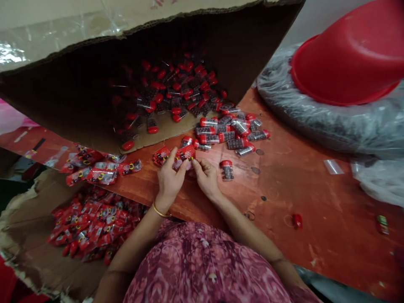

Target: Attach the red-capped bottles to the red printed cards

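Observation:
Between my two hands is a small red printed packet (188, 152) with black and yellow figures. My left hand (170, 180) pinches it from the left, thumb and forefinger closed. The fingertips of my right hand (206, 179) are closed at its right lower edge. Just left of my fingers lies a pile of similar red printed pieces (160, 155). A clear bottle with a red cap and dark balls (227, 170) stands or lies right of my right hand; I cannot tell which. Beyond it, several such bottles (217, 131) lie heaped on the red table.
A tipped cardboard box (72, 50) holds many more bottles. Filled red packets (102, 172) lie on the table's left; a lower carton (25, 235) holds many others. At right are a red tub (350, 54) on a plastic-wrapped bundle (309, 122) and a loose red cap (297, 221).

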Tool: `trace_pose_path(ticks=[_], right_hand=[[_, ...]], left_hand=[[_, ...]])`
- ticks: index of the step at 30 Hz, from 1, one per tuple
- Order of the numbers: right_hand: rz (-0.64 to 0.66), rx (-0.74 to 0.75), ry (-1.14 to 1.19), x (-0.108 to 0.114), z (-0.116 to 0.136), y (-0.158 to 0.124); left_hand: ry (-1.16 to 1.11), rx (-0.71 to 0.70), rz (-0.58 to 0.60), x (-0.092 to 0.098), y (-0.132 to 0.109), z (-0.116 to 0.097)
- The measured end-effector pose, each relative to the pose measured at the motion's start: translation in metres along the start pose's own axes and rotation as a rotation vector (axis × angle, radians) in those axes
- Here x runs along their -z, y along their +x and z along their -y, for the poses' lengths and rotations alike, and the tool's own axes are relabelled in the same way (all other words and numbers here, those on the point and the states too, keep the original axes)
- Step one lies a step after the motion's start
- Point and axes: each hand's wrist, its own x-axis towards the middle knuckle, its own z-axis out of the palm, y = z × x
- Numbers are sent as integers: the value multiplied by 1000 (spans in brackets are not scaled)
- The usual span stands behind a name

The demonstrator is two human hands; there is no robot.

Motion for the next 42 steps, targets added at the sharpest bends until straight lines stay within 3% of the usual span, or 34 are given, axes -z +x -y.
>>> trace_pose_path(ticks=[4, 10, 17, 20, 24, 26, 29, 32, 34, 37, 42], right_hand=[[1, -44, -19, 10, 6, -1], [-41, -75, -38, 15, 8, 2], [-80, -105, -71, 20, -1, 6], [-145, -105, -124, 30, -3, 12], [-101, -119, -76, 43, 2, 16], [-89, -102, -54, 46, 5, 14], [-69, -46, -53, 49, 8, 8], [15, -91, -6, 50, 11, 2], [80, -159, 25, 49, 14, -3], [168, -213, 26, 45, 17, -10], [236, -171, -88, 44, 14, -22]], left_hand=[[-389, 308, 214, -3, 6, -2], [-360, 276, 119, -10, 10, -7], [-346, 290, 188, -13, 10, -12], [-151, 211, 156, -5, 15, -5], [476, -6, 147, 13, 27, 0], [711, -32, 175, 20, 32, -5], [809, -12, 155, 26, 34, -16], [607, -58, 97, 24, 25, -26], [296, -66, 223, 18, 16, -28], [-175, 93, 422, 4, 0, -27], [-391, 326, 336, -14, -13, -17]])
